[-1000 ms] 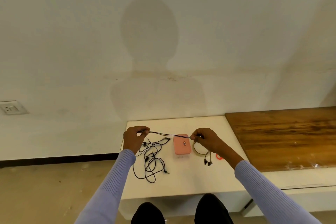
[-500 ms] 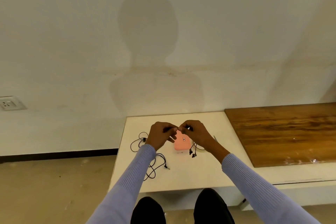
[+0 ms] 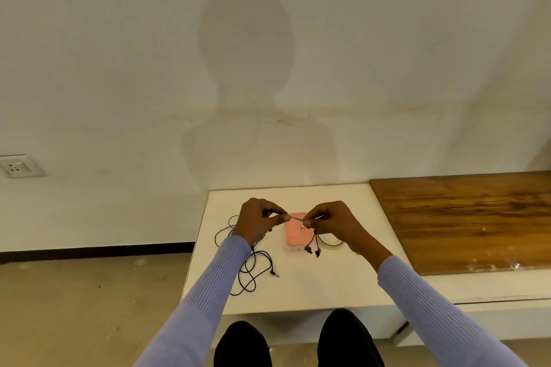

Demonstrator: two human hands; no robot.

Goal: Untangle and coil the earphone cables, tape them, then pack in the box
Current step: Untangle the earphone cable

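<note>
Pinching a short stretch of cable [image 3: 295,218] between them, the left hand [image 3: 256,222] and right hand [image 3: 331,222] work above the box [image 3: 293,232]; earbuds [image 3: 312,250] dangle below, tangle [image 3: 250,268] left. Untangling continues; coiling likely follows.

Black earphone cables [image 3: 253,271], a pink box [image 3: 293,232], lilac ribbed sleeves [image 3: 441,310], a white table [image 3: 328,286], brown wood-grain board [image 3: 471,217].

box [image 3: 295,229] mid-table [image 3: 328,286] | cable tangle [image 3: 250,274] left | tape roll [image 3: 332,240] right
</note>
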